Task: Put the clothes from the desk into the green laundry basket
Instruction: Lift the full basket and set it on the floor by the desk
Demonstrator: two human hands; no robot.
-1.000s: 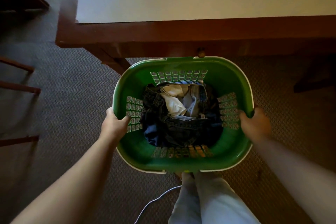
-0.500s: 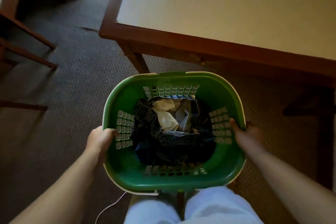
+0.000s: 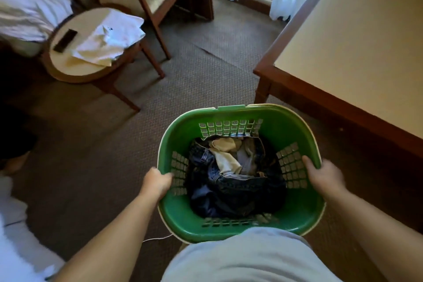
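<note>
Brown carpet [image 3: 183, 89] underfoot; tabletop [image 3: 354, 52] at 2 o'clock, its far end cut off. The green laundry basket [image 3: 286, 121] sits at 12, against my waist, long axis 9 to 3. My left hand [image 3: 155, 182] grips the 9 o'clock rim, my right hand [image 3: 325, 178] the 3 o'clock rim, equally near. The clothes [image 3: 231, 178] lie heaped inside, denim and pale cloth. My shirt [image 3: 240, 258] hides the near rim.

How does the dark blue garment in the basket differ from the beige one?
The dark blue garment covers most of the floor and reaches the near wall; the beige garment shows far less and lies nearer the far wall. Both lie crumpled in the green laundry basket.
</note>
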